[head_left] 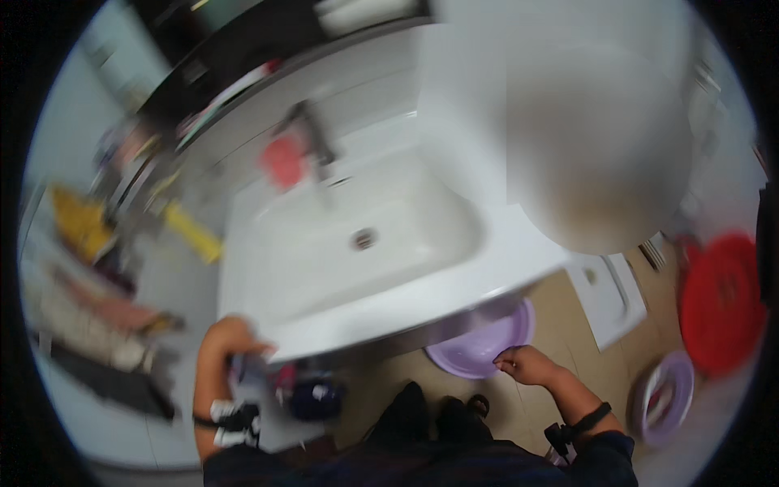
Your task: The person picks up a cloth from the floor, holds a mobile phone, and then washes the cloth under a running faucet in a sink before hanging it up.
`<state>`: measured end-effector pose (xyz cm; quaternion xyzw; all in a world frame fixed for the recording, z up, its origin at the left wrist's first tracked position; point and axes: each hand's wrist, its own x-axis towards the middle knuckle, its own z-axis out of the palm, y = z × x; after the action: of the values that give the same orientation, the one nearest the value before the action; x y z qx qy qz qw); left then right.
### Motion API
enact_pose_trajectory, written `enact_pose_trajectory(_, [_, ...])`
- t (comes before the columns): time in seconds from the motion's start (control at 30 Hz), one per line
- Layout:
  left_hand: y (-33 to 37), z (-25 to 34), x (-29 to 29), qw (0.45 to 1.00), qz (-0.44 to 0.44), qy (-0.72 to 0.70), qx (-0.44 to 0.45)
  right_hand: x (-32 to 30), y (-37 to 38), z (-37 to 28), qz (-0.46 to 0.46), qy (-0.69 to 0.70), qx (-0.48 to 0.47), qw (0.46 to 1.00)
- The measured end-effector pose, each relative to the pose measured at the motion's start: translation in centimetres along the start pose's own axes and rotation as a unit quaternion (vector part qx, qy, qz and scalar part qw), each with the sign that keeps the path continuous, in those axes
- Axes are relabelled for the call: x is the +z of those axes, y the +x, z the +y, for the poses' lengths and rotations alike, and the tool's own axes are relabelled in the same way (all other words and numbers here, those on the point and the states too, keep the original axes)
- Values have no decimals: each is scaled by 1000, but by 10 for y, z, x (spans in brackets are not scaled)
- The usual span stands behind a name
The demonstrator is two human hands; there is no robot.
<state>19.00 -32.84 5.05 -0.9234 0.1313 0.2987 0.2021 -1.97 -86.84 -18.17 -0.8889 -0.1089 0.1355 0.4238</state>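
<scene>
The whole picture is smeared by motion. My left hand (231, 339) is at the front left corner of the white sink (268, 325), above some dark and red things (312, 396) that I cannot make out. Whether it holds anything is unclear. My right hand (527, 365) is lower, in front of the sink, with its fingers curled on the near rim of a purple basin (475, 349). That basin lies on the tan floor, half under the sink.
A faucet (312, 134) and a red thing (282, 161) stand behind the sink bowl. On the floor at right are a white flat fixture (610, 294), a red round tub (720, 302) and a second purple basin (667, 398). Clutter fills the left side.
</scene>
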Motion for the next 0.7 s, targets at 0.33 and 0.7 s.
enact_pose_trajectory(0.33, [-63,1,62,839,316,-434,-86,-2,130,-285,-176,-19,-334,926])
enact_pose_trajectory(0.7, [-111,-65,207,689,511,-373,-355,-4,121,-254,-4,10,-267,964])
